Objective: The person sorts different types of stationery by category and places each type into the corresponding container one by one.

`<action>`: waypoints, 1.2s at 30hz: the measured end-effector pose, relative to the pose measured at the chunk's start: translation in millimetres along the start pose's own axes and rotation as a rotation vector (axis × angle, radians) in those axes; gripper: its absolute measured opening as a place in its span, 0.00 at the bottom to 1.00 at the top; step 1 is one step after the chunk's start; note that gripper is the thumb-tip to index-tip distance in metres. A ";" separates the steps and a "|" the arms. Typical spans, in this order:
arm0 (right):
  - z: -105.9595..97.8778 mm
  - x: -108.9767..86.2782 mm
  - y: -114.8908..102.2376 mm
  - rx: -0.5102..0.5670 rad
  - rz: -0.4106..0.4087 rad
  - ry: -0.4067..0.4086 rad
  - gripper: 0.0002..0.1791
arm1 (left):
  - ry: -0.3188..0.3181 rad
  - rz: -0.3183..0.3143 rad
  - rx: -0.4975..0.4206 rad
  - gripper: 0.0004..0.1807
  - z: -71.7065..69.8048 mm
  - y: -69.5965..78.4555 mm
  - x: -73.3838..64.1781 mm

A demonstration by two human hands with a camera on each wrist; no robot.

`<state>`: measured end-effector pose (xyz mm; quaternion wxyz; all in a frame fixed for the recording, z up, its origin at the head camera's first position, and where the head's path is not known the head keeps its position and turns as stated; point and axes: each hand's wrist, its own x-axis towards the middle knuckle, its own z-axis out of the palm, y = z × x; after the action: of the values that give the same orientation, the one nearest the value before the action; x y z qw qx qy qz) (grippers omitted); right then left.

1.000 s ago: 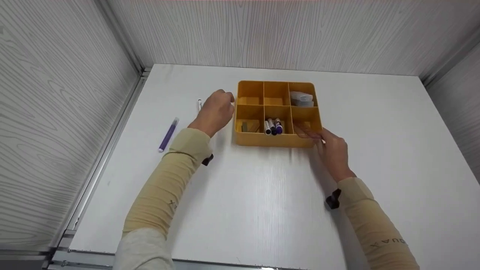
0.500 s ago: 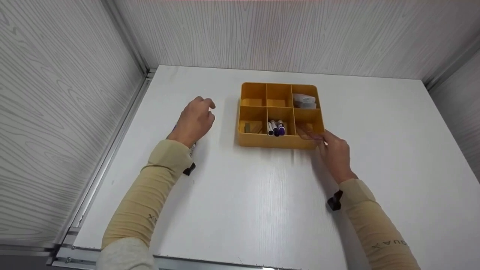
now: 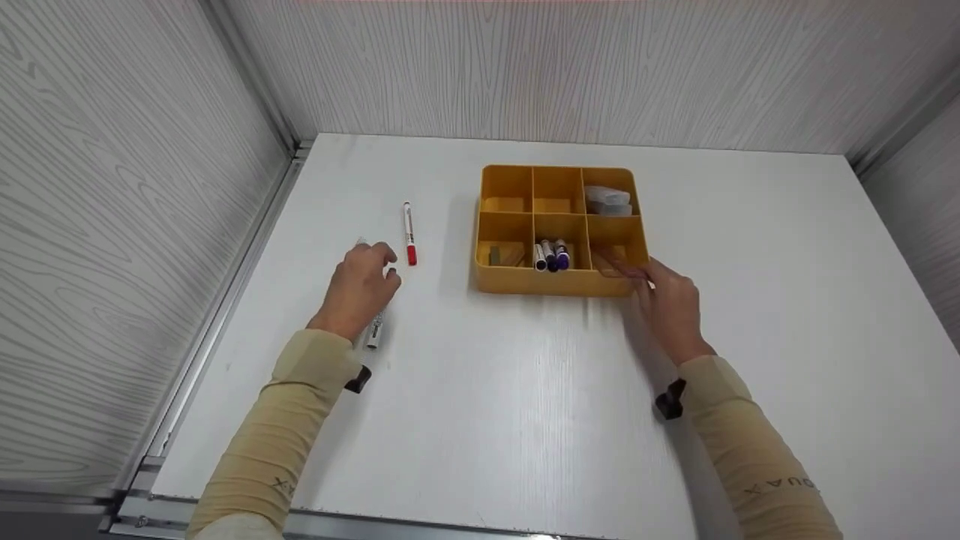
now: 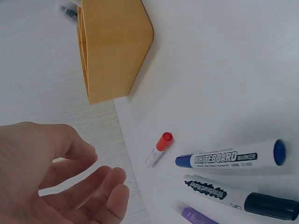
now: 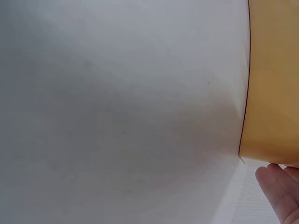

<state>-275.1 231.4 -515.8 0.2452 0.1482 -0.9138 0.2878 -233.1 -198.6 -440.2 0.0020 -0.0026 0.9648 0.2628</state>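
Observation:
My left hand hovers over markers at the left, thumb and fingers apart with nothing between them. In the left wrist view, a blue whiteboard marker, a black-capped whiteboard marker, and a purple marker lie to the right of the fingers. A red-capped marker lies just beyond the hand. My right hand grips the front right corner of the yellow compartment box; its fingers touch the outer wall in the right wrist view. A faint reddish see-through shape overlaps that corner.
Several markers lie in the box's front middle compartment. Clear plastic pieces fill part of the back right one, and a small grey-green block sits in the front left. Pale walls enclose the white table.
My left hand has drawn back from beside the box, leftward and nearer, uncovering the red-capped marker and now covering part of the others. The right hand stays at the box corner.

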 end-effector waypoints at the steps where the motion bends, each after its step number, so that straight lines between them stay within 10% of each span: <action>1: 0.1 0.2 -0.1 -0.001 0.000 0.001 0.06 | -0.022 -0.024 0.000 0.15 1.0 -2.0 -2.2; 9: -0.6 0.4 -2.6 -0.007 0.021 -0.016 0.06 | -0.157 -0.133 0.101 0.14 16.6 -17.6 -15.9; 20: 1.5 -0.6 1.1 -0.007 0.000 -0.002 0.06 | -0.081 -0.075 0.276 0.22 37.8 -25.1 -24.7; 36: 1.3 -0.3 1.3 0.001 0.010 -0.011 0.08 | -0.075 -0.040 0.220 0.24 44.7 -27.0 -28.3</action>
<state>-275.8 231.7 -517.5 0.2387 0.1451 -0.9157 0.2888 -204.5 -199.1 -492.3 0.0433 -0.0117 0.9869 0.1550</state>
